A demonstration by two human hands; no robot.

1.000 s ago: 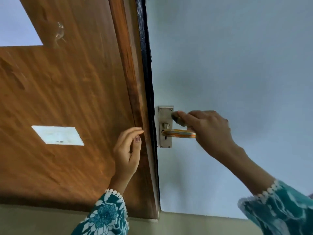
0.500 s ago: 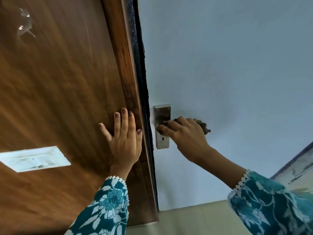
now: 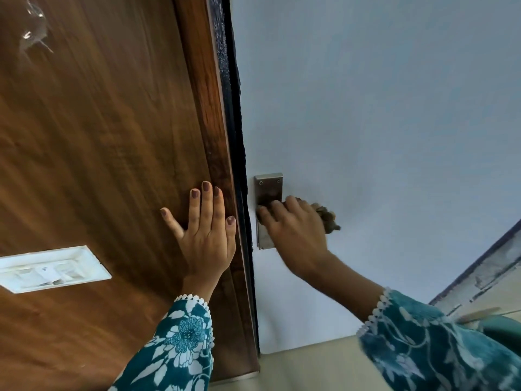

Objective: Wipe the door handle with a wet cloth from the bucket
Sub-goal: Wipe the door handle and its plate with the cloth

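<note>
Clamping the dark cloth [image 3: 325, 214] in our right hand [image 3: 293, 232], we are pressing it over the door handle (lever hidden) at the metal plate [image 3: 267, 187]; our left hand [image 3: 205, 235] is lying spread flat on the wooden door [image 3: 98, 150].

The door [image 3: 93, 153] is warm brown wood with a darker streaked grain, and its edge strip [image 3: 231, 114] is black. Beside it the wall [image 3: 380, 94] is pale blue-grey. The handle plate [image 3: 267, 187] is brushed silver. The cloth [image 3: 327, 215] is mottled brown-grey. Both sleeves [image 3: 180, 342] are teal with a white and light blue floral print and white scalloped trim. The left hand [image 3: 205, 235] has dusky mauve nail polish. A white rectangle [image 3: 50, 268] shows on the door.
</note>
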